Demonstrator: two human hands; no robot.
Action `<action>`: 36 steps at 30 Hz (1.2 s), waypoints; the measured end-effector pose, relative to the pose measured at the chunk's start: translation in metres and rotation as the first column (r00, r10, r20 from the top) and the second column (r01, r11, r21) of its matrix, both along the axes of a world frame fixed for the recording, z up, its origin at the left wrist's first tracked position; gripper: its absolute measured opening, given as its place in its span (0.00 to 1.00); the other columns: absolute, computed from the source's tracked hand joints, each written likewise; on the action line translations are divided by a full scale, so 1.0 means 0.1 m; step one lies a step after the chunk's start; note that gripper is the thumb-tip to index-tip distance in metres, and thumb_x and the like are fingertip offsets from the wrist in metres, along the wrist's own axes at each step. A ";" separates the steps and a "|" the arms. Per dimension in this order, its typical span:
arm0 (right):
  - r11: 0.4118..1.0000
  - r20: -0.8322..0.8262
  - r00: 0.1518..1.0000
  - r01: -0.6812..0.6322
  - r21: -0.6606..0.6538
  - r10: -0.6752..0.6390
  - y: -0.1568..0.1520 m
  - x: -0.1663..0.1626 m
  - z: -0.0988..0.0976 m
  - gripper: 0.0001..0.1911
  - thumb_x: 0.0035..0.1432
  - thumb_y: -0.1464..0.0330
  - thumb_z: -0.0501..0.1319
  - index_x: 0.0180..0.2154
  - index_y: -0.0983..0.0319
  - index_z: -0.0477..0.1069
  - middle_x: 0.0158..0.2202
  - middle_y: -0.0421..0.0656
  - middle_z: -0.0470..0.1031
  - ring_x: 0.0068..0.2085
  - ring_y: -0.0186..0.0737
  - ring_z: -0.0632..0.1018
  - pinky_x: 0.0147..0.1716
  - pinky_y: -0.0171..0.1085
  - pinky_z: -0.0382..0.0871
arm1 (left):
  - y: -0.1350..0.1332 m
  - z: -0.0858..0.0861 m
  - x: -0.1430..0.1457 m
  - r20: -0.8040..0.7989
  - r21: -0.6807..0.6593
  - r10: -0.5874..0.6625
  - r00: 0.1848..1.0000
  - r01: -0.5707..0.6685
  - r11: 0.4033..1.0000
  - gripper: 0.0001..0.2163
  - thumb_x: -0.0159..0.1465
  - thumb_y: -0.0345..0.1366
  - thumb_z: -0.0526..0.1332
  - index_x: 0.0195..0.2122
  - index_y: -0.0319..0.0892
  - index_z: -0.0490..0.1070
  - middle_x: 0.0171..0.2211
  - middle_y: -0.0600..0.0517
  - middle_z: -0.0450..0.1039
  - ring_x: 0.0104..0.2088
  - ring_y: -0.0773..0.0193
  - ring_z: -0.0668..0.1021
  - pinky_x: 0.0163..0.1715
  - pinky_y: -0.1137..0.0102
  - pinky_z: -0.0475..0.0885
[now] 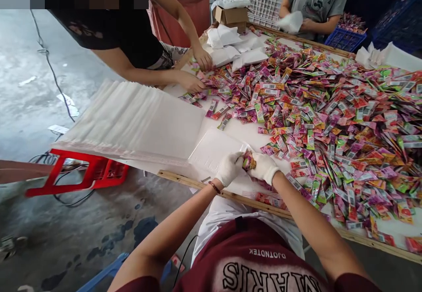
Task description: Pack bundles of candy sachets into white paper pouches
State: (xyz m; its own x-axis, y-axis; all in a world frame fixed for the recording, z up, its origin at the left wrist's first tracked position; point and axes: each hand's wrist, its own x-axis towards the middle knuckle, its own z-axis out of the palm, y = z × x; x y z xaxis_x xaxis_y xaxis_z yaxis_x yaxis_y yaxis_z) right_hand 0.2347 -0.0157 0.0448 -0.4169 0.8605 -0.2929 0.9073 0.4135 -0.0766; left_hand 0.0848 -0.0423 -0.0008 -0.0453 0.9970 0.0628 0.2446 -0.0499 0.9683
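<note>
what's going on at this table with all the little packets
A person in white gloves holds a small bunch of colourful packets between the left hand and the right hand, at the mouth of a white bag lying on the table. A fanned stack of white bags lies to the left, and a big heap of packets covers the rest. A co-worker's hands sort packets on the far side.

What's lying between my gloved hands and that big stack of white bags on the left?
In the head view, one flat white bag lies between the hands, left hand and right hand, and the stack.
</note>
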 end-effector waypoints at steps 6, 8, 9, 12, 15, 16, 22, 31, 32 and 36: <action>0.998 0.089 0.996 0.014 -0.054 -0.009 0.07 -0.24 -0.02 0.26 0.46 0.63 0.67 0.49 0.63 0.73 0.43 0.58 0.79 0.46 0.60 0.79 0.42 0.49 0.70 | -0.05 0.18 0.21 -0.363 0.063 0.105 0.926 -0.088 0.994 0.12 0.65 0.34 0.53 0.39 0.42 0.77 0.33 0.48 0.76 0.33 0.60 0.76 0.33 0.70 0.65; 0.997 0.055 0.998 -0.005 -0.072 0.009 0.09 -0.20 0.00 0.24 0.48 0.64 0.67 0.48 0.64 0.74 0.42 0.57 0.79 0.45 0.58 0.79 0.42 0.47 0.70 | -0.08 0.16 0.26 -0.541 0.089 0.096 0.836 -0.057 0.994 0.13 0.66 0.35 0.53 0.46 0.43 0.76 0.40 0.45 0.77 0.38 0.58 0.77 0.35 0.68 0.65; 0.997 0.033 0.999 -0.010 -0.071 0.012 0.08 -0.14 0.01 0.25 0.48 0.64 0.66 0.49 0.64 0.73 0.42 0.56 0.79 0.44 0.56 0.79 0.42 0.46 0.70 | -0.08 0.14 0.26 -0.603 0.081 0.070 0.795 -0.026 0.996 0.14 0.67 0.36 0.53 0.49 0.43 0.74 0.42 0.44 0.76 0.39 0.57 0.78 0.35 0.68 0.65; 0.999 -0.048 0.998 -0.031 -0.041 0.029 -0.02 0.08 0.05 0.34 0.50 0.60 0.65 0.57 0.65 0.67 0.51 0.55 0.75 0.49 0.54 0.76 0.46 0.45 0.70 | -0.04 0.10 0.24 -0.705 0.019 -0.014 0.709 0.039 0.999 0.16 0.68 0.37 0.52 0.54 0.43 0.71 0.45 0.43 0.75 0.39 0.55 0.78 0.34 0.67 0.65; 0.996 -0.097 0.993 -0.059 0.069 0.066 -0.20 0.21 0.01 0.35 0.56 0.58 0.60 0.62 0.64 0.60 0.59 0.55 0.67 0.57 0.55 0.70 0.53 0.47 0.66 | 0.00 0.09 0.23 -0.728 0.000 -0.033 0.685 0.048 0.999 0.17 0.69 0.39 0.51 0.56 0.44 0.70 0.45 0.43 0.75 0.39 0.55 0.78 0.33 0.66 0.65; 0.993 -0.084 0.995 -0.051 0.109 0.060 -0.24 0.20 -0.01 0.32 0.59 0.59 0.58 0.62 0.64 0.61 0.58 0.55 0.67 0.57 0.55 0.69 0.54 0.48 0.65 | 0.00 0.09 0.24 -0.724 0.009 -0.033 0.689 0.057 0.998 0.17 0.70 0.40 0.50 0.56 0.44 0.70 0.45 0.43 0.75 0.39 0.55 0.78 0.33 0.66 0.65; 0.990 -0.013 0.996 0.084 0.111 -0.083 -0.04 0.04 -0.09 0.18 0.64 0.69 0.49 0.52 0.65 0.70 0.49 0.57 0.71 0.48 0.52 0.74 0.44 0.46 0.68 | -0.11 0.10 0.30 -0.666 0.073 -0.029 0.745 0.103 0.992 0.17 0.70 0.40 0.49 0.55 0.46 0.72 0.46 0.44 0.76 0.41 0.56 0.78 0.36 0.67 0.66; 0.988 -0.678 0.733 0.054 0.145 0.059 -0.12 0.36 -0.39 0.15 0.60 0.68 0.55 0.47 0.63 0.73 0.49 0.51 0.71 0.52 0.46 0.71 0.54 0.43 0.65 | -0.07 -0.04 0.15 -0.492 0.115 -0.051 0.869 0.123 0.986 0.16 0.67 0.37 0.53 0.51 0.47 0.76 0.44 0.47 0.78 0.39 0.60 0.78 0.35 0.70 0.67; 0.989 -0.690 0.723 0.066 0.134 0.045 -0.11 0.30 -0.38 0.13 0.60 0.68 0.55 0.43 0.63 0.74 0.46 0.50 0.72 0.50 0.46 0.72 0.53 0.43 0.66 | -0.05 -0.02 0.14 -0.432 0.116 -0.037 0.901 0.096 0.989 0.14 0.66 0.35 0.54 0.47 0.46 0.78 0.41 0.48 0.78 0.38 0.61 0.78 0.36 0.70 0.67; 0.999 -0.778 0.626 0.031 -0.041 -0.051 0.06 0.20 -0.05 0.10 0.61 0.64 0.58 0.40 0.62 0.74 0.35 0.45 0.73 0.38 0.42 0.74 0.42 0.41 0.70 | 0.06 0.23 0.04 0.028 0.042 0.025 0.999 -0.026 0.999 0.10 0.62 0.36 0.57 0.31 0.40 0.78 0.26 0.53 0.73 0.29 0.66 0.73 0.33 0.72 0.66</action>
State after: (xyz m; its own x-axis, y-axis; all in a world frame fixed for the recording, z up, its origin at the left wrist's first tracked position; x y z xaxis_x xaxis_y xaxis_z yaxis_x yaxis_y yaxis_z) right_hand 0.2545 -0.0099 0.0398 -0.4621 0.8805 0.1060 0.5210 0.3663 -0.7709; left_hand 0.0888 -0.0359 0.0218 -0.0732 0.9920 0.1033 0.2192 -0.0850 0.9720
